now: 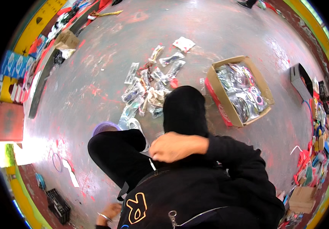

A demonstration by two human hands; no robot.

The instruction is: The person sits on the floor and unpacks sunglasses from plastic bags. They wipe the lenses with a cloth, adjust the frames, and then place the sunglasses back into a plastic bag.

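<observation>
While the person sits low with both knees drawn up, the right hand (177,147) is over the lap, its fingers bent and blurred; from where I stand I cannot tell whether they pinch anything. The left hand (111,210) is down beside the hip, well apart from the goods, a band at its wrist, and whether its fingers are open or closed I cannot make out either.

Just past the knees, the loose clear packets (147,89) lie in an untidy heap on the floor (107,49), some overlapping, a few set apart at the far side. They look light and limp, with a shiny film that would probably slip; I'd pinch one by a flat end, leaving the stiffer contents unbent in case they are fragile.

To the right of the heap, an open cardboard box (221,97) is filled near its rim with more clear packets, their coloured contents too small to name. Its bulk suggests real weight, so two opposite walls would be the place to hold it. A purple tub (97,128) is partly hidden by the left knee, its contents unclear. Farther right there's a dark basket (301,82), its inside too shadowed to read.
</observation>
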